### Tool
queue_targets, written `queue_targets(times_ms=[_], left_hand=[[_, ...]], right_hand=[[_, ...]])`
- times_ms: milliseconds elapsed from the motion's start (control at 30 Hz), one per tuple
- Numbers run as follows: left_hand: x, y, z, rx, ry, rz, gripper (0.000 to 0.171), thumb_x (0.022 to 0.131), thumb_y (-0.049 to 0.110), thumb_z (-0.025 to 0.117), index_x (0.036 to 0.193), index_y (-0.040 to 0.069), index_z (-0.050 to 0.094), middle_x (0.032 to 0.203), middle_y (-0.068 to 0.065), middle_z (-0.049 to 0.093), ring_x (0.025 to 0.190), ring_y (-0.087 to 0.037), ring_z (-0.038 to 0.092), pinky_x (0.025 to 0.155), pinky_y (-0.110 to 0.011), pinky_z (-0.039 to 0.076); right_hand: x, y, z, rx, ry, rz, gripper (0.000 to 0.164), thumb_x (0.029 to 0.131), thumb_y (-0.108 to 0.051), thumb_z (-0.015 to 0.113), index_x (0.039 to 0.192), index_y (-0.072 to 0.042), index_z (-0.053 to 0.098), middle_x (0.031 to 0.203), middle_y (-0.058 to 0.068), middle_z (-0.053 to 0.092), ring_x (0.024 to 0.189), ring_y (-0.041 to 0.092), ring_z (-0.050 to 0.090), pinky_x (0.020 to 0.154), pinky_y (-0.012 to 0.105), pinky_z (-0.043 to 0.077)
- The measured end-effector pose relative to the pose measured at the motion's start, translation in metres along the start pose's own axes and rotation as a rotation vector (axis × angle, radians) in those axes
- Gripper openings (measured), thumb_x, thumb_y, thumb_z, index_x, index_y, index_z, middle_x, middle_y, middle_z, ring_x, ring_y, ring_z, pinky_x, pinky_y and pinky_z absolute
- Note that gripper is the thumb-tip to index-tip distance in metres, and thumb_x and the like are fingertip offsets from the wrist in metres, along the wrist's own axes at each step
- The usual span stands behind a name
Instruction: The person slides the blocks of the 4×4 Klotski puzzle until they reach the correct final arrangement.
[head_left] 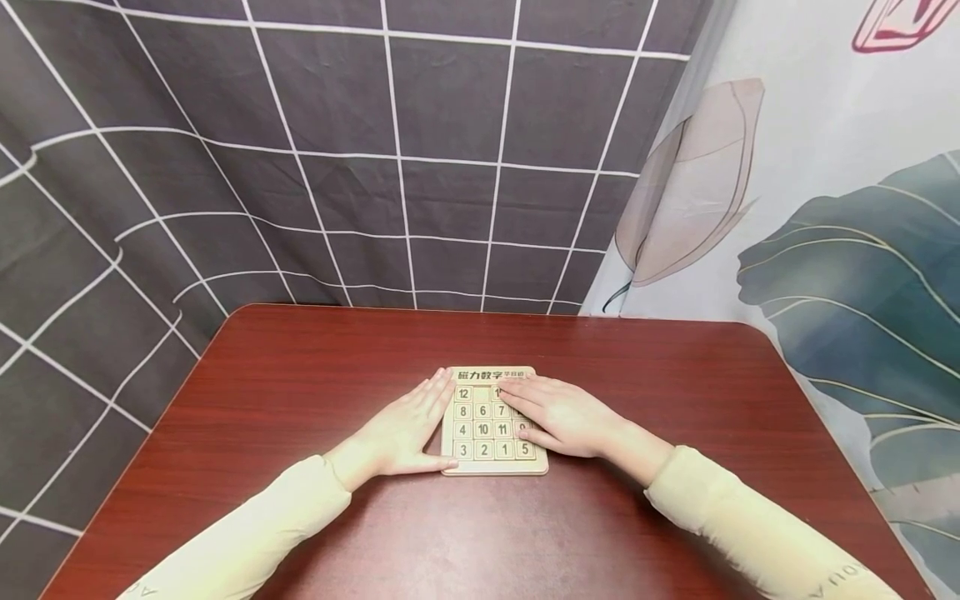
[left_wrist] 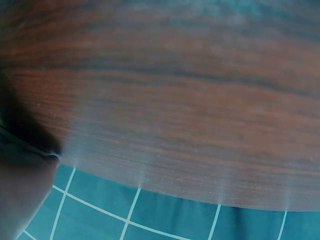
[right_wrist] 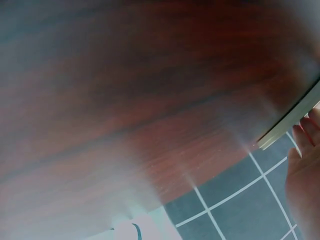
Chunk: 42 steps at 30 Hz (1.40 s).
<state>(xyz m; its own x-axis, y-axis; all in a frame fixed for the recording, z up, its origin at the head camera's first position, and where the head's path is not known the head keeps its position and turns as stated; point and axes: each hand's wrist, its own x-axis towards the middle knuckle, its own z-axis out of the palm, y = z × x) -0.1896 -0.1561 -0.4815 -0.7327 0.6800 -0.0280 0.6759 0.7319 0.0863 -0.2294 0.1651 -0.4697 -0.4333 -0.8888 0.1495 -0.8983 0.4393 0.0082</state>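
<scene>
A pale wooden number sliding puzzle (head_left: 495,468) lies flat on the table, dark Chinese lettering across its top strip. Its top row shows the 12 tile (head_left: 463,393), then a vacant slot; 3, 2, 1, 5 form the bottom row. My left hand (head_left: 401,429) rests along the puzzle's left edge, fingers straight and thumb at the lower left corner. Over the upper right tiles lies my right hand (head_left: 570,417), fingers extended, thumb on the 9 tile, hiding part of that side. The right wrist view catches the puzzle's side edge (right_wrist: 287,125) beside the fingers.
The reddish-brown wooden table (head_left: 300,375) spreads out on all sides of the puzzle. Behind it and to the left hangs a dark grid-patterned curtain (head_left: 442,200). A white curtain with large leaf prints (head_left: 847,258) hangs at the right.
</scene>
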Motion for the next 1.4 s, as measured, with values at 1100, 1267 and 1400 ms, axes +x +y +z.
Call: queue_targets(times_ms=[1100,1267,1400], left_hand=[[0.0,0.003,-0.003,-0.003,-0.021,-0.012,0.113,0.095,0.069,0.061,0.165,-0.01,0.021,0.176,-0.027,0.014,0.166,-0.038,0.017,0.135,-0.046,0.026],[0.0,0.003,-0.004,-0.012,-0.015,-0.006,0.112,0.095,0.067,0.063,0.164,-0.011,0.022,0.175,-0.029,0.015,0.165,-0.041,0.018,0.134,-0.048,0.027],[0.0,0.002,-0.003,-0.011,-0.012,-0.005,0.112,0.095,0.067,0.063,0.164,-0.011,0.022,0.175,-0.029,0.014,0.165,-0.041,0.018,0.134,-0.048,0.027]], right_hand=[[0.008,-0.006,-0.003,-0.016,-0.006,0.016,0.064,0.105,-0.042,0.062,0.155,-0.004,0.053,0.162,0.01,0.053,0.151,0.026,0.051,0.126,0.046,0.042],[-0.01,0.001,-0.004,-0.025,0.016,0.038,0.063,0.103,-0.04,0.065,0.153,-0.002,0.056,0.16,0.012,0.055,0.149,0.031,0.053,0.125,0.048,0.043],[-0.021,0.005,-0.003,-0.029,0.021,0.046,0.063,0.103,-0.039,0.066,0.152,-0.002,0.056,0.16,0.012,0.056,0.149,0.03,0.054,0.125,0.048,0.043]])
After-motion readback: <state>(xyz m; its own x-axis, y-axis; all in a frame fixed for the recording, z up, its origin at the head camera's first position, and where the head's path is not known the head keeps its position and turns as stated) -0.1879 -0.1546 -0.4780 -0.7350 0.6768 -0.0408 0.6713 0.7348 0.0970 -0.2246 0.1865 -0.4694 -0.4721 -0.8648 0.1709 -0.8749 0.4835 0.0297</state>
